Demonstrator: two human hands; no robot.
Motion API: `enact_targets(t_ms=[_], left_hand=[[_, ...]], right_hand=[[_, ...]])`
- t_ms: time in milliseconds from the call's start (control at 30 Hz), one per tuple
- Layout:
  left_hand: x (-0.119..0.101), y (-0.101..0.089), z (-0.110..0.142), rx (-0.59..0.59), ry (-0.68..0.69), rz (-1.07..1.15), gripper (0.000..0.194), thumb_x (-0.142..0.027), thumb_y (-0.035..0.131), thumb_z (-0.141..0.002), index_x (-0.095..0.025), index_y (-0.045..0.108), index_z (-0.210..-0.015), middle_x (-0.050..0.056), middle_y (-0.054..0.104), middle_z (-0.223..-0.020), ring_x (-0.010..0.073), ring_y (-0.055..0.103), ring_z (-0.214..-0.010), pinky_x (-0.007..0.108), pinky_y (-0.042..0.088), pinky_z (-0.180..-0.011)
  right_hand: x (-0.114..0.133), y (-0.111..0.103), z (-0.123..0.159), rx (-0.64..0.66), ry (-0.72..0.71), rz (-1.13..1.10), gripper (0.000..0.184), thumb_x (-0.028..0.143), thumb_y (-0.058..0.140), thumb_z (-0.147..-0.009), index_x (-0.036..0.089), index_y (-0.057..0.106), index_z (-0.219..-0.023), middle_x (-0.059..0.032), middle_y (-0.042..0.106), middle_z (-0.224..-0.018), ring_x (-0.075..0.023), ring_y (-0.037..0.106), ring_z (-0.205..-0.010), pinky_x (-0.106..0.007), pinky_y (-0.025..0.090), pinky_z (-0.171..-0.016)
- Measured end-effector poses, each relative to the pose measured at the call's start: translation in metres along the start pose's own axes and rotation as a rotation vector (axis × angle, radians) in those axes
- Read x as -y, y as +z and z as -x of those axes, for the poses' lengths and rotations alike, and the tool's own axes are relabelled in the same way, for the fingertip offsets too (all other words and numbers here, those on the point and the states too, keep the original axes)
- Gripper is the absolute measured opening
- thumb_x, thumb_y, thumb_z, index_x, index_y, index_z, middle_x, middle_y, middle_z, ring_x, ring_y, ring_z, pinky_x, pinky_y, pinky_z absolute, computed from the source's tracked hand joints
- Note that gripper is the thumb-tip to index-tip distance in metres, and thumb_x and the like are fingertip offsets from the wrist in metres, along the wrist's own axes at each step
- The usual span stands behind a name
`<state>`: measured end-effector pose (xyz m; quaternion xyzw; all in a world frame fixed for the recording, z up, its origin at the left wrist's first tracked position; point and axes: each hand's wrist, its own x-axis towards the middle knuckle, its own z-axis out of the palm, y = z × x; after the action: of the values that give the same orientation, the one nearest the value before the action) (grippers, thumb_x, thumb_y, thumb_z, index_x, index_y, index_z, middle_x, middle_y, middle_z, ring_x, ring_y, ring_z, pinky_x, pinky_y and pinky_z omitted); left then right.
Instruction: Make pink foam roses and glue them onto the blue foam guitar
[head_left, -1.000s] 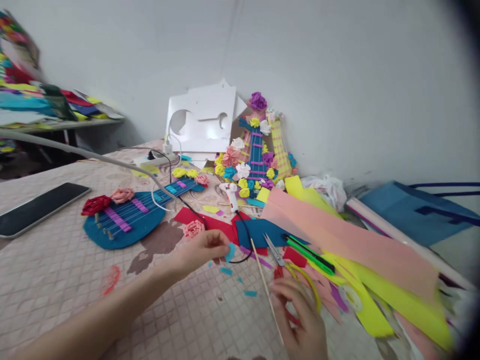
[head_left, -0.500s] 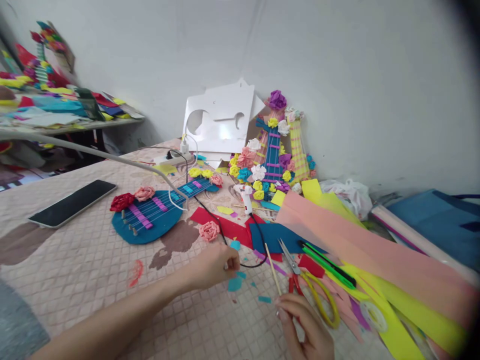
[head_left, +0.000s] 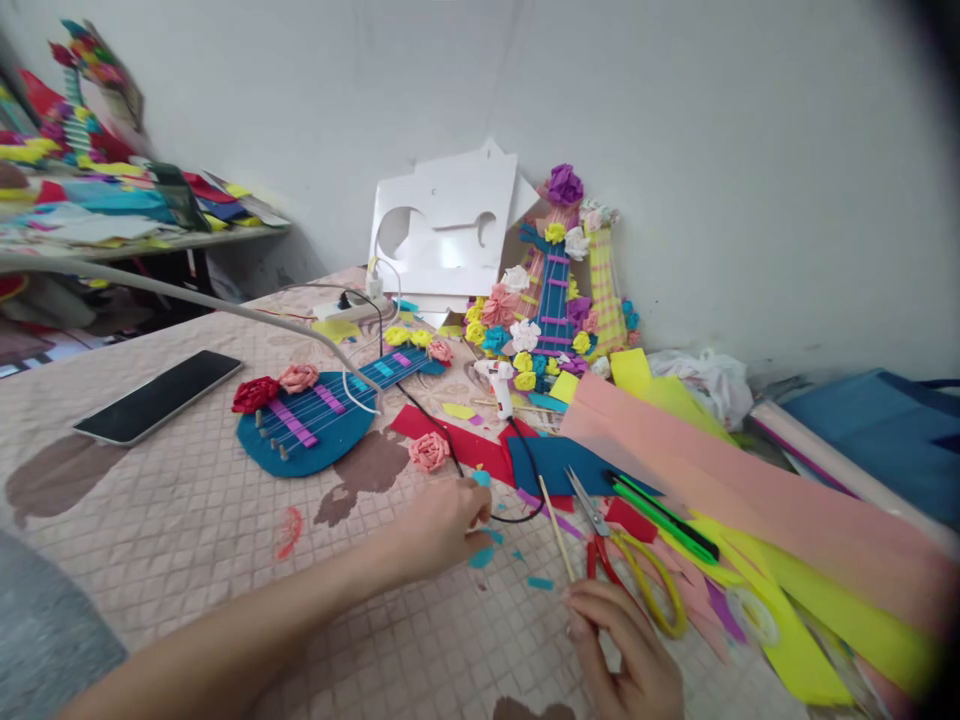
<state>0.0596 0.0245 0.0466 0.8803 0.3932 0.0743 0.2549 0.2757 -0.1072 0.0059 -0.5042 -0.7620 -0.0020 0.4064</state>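
Observation:
My left hand (head_left: 442, 525) rests on the patterned cloth with its fingers pinched together over small teal paper scraps (head_left: 481, 557); what sits between the fingertips is too small to name. My right hand (head_left: 626, 655) is low at the front, fingers closed round the near end of a thin wooden stick (head_left: 556, 526) that points away from me. Scissors with red and yellow handles (head_left: 628, 560) lie just right of the stick. A pink paper rose (head_left: 429, 451) lies beyond my left hand.
A blue paper guitar (head_left: 315, 420) with roses lies at left, a dark tablet (head_left: 157, 395) beyond it. A white glue gun (head_left: 496, 384) with black cord, a decorated guitar (head_left: 555, 290) against the wall, and long pink and yellow paper sheets (head_left: 720, 490) fill the right.
My left hand dropped from holding a teal scrap in the air down to the cloth among the scraps. My right hand took hold of the stick's near end. The view shifted left.

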Motion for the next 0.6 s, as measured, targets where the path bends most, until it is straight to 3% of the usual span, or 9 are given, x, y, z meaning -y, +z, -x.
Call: enact_targets(t_ms=[167, 367, 600], left_hand=[[-0.004, 0.012, 0.001, 0.040, -0.009, -0.104, 0.024, -0.023, 0.067, -0.068, -0.016, 0.061, -0.090, 0.008, 0.062, -0.099, 0.0219, 0.061, -0.081, 0.027, 0.043, -0.061], [0.006, 0.015, -0.004, 0.066, -0.030, -0.015, 0.007, -0.017, 0.064, -0.066, -0.019, 0.060, -0.070, 0.001, 0.066, -0.078, 0.0186, 0.062, -0.072, 0.024, 0.035, -0.053], [0.007, 0.012, -0.004, 0.078, -0.053, 0.050, 0.019, -0.020, 0.066, -0.067, -0.019, 0.061, -0.085, 0.002, 0.066, -0.078, 0.0180, 0.060, -0.067, 0.023, 0.033, -0.050]], right_hand=[[0.008, 0.002, -0.006, -0.002, -0.020, -0.021, 0.017, 0.008, 0.050, -0.084, 0.017, 0.061, -0.094, -0.0091, 0.067, -0.088, -0.0167, 0.068, -0.081, -0.020, 0.056, -0.062], [0.010, 0.005, -0.006, 0.010, -0.021, -0.059, 0.017, 0.008, 0.050, -0.084, 0.018, 0.061, -0.093, -0.0082, 0.067, -0.085, -0.0169, 0.068, -0.078, -0.020, 0.057, -0.061], [0.014, 0.004, -0.009, -0.011, -0.036, -0.044, 0.017, 0.009, 0.053, -0.081, 0.019, 0.063, -0.090, -0.0078, 0.070, -0.083, -0.0171, 0.070, -0.074, -0.019, 0.058, -0.059]])
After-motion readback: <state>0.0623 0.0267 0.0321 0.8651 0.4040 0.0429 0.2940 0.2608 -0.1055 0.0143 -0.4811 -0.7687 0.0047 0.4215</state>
